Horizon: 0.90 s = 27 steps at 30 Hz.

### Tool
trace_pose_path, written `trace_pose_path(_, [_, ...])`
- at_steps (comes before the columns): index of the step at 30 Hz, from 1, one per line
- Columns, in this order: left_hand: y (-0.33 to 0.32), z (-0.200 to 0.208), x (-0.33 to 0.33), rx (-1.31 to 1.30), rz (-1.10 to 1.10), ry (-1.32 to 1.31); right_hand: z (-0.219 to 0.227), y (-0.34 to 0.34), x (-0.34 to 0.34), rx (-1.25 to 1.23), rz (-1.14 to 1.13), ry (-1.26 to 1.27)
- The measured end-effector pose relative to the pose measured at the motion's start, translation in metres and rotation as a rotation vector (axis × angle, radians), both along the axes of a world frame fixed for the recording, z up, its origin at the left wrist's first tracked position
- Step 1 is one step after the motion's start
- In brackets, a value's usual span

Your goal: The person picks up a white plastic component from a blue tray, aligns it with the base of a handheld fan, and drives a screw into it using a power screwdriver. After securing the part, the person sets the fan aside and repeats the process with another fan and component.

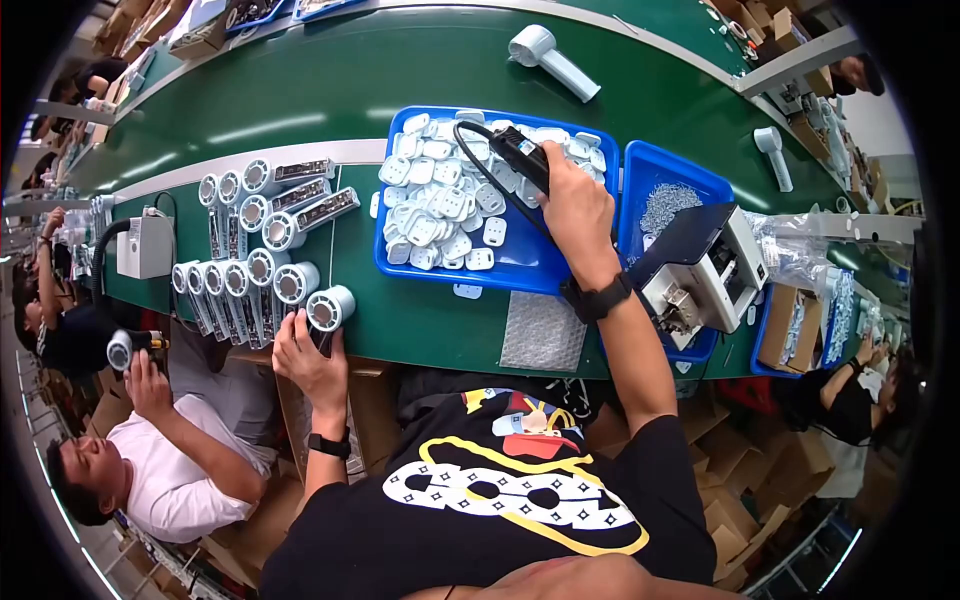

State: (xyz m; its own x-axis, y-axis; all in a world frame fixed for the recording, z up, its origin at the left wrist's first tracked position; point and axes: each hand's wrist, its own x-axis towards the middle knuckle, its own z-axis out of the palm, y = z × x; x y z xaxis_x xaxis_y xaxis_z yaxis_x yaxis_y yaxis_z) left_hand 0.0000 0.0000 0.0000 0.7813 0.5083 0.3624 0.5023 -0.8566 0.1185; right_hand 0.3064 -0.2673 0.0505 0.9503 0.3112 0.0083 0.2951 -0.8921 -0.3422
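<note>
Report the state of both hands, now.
Left hand: closed on a pale round-headed device.
Right hand: closed around a black handheld tool.

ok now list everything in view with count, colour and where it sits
flat covers: many, white, in the large tray
large tray: one, blue, mid-bench
small tray: one, blue, right of it
small parts: a heap, silvery, in the small tray
desktop machine: one, pale and dark, by the small tray
bubble wrap: one sheet, clear, front edge
round-headed units: about a dozen, white, left; two more further off
box-shaped device: one, pale, left end
bench: one, green, centre
co-workers: several, both sides
handheld driver: one, black, in right hand
right hand: one, over large tray
left hand: one, holding nearest unit
</note>
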Motion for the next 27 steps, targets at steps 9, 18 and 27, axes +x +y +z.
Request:
trace_pose_path(9, [0.021,0.019,-0.037,-0.214,-0.226,-0.112,0.013,-0.012,-0.006,0.127,-0.05,-0.25])
trace_pose_path(18, [-0.079,0.07,0.059,-1.597,-0.885,-0.175,0.077,-0.064,-0.15,1.243,-0.232,0.406])
trace_pose_path(27, [-0.181,0.048,0.137,-1.22,-1.448,0.07,0.034,-0.102,-0.198,1.0,-0.218,0.27])
